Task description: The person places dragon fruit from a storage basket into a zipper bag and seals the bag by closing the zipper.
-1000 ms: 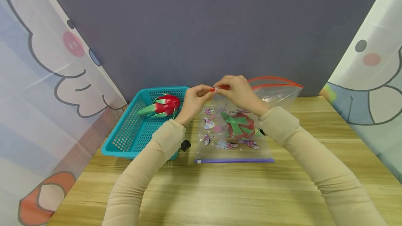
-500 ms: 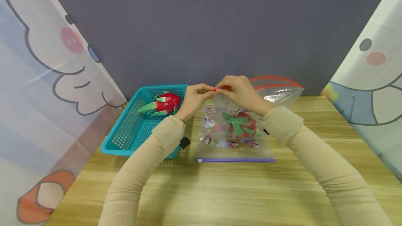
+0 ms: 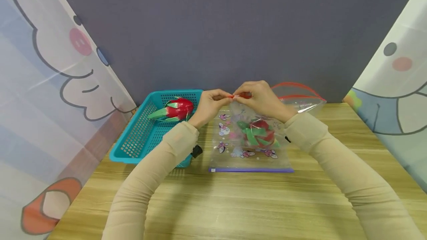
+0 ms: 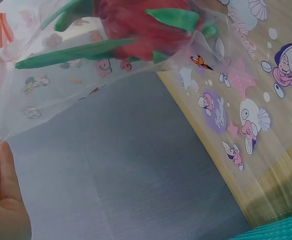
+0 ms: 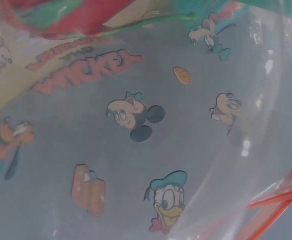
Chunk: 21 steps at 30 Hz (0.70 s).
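Observation:
A clear zip bag with a red zip point(image 3: 297, 84) hangs upright from both hands, and cartoon prints show on its film. Inside lies a red dragon fruit with green scales point(image 3: 261, 132), also seen through the plastic in the left wrist view. My left hand point(image 3: 207, 107) pinches the left corner of the red zip between thumb and fingers. Right beside it, my right hand point(image 3: 258, 97) pinches the zip at its small clear slider. To the right of that hand the red zip edges stand apart. In the right wrist view the printed film point(image 5: 93, 135) fills most of the picture.
Under the held bag lies a flat clear bag with a purple zip point(image 3: 251, 170). At left stands a turquoise basket point(image 3: 115, 155) holding another dragon fruit point(image 3: 179, 109). A black object point(image 3: 197, 151) shows beside the left sleeve. A grey panel point(image 3: 213, 29) rises behind the table.
Both hands have shifted slightly to the right, the right hand a little more, and the held bag has moved with them. Both still pinch the zip.

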Available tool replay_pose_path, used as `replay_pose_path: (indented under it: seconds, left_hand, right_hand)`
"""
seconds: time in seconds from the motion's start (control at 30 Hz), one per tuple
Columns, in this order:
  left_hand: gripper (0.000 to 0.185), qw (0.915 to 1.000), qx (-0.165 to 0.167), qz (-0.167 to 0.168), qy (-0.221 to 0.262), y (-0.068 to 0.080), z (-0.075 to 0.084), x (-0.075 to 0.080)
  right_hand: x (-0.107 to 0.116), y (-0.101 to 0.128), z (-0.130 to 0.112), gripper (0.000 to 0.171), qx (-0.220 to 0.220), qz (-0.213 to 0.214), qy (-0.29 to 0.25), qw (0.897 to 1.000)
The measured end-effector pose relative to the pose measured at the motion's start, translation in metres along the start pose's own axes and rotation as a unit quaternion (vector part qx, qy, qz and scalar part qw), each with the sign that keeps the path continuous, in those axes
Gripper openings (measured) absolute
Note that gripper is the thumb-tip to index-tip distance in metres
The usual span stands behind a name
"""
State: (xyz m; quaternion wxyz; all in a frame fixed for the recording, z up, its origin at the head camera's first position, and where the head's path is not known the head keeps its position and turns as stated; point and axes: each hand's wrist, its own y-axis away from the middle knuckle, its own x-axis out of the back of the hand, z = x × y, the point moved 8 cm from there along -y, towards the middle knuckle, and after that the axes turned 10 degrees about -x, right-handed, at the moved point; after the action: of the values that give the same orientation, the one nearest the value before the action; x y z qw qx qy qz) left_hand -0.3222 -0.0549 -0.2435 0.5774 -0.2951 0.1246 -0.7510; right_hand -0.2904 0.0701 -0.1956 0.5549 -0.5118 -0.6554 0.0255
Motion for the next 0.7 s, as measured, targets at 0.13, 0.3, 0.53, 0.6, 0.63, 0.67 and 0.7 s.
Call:
replay_pose_path:
  seconds: [0.13, 0.3, 0.53, 0.6, 0.63, 0.67, 0.7]
  left_hand:
    - [0.015, 1.0000, 0.001, 0.000, -0.001, 0.000, 0.003, 0.000]
    - [0.015, 0.9998, 0.014, 0.000, -0.015, 0.003, 0.001, 0.000]
    - [0.015, 0.9994, 0.030, -0.010, -0.013, 0.008, 0.017, 0.001]
    - [0.016, 0.9992, 0.034, -0.011, -0.018, 0.009, 0.019, 0.000]
    - [0.015, 0.9991, 0.035, -0.011, -0.021, 0.008, 0.018, 0.001]
    - [0.016, 0.9990, 0.038, -0.009, -0.022, 0.008, 0.014, 0.001]
    - [0.016, 0.9990, 0.038, -0.006, -0.023, 0.007, 0.011, 0.001]
  right_hand:
    - [0.002, 0.001, -0.002, 0.010, 0.015, 0.009, -0.007, 1.000]
    - [0.001, 0.002, -0.004, 0.009, 0.055, 0.005, -0.014, 0.998]
    - [0.006, 0.007, -0.002, 0.009, 0.098, 0.032, -0.001, 0.995]
    - [0.007, 0.008, -0.001, 0.010, 0.098, 0.033, 0.002, 0.995]
    - [0.008, 0.008, 0.000, 0.010, 0.097, 0.033, 0.004, 0.995]
    - [0.008, 0.008, 0.001, 0.010, 0.096, 0.032, 0.005, 0.995]
    - [0.009, 0.009, 0.001, 0.010, 0.096, 0.032, 0.005, 0.995]
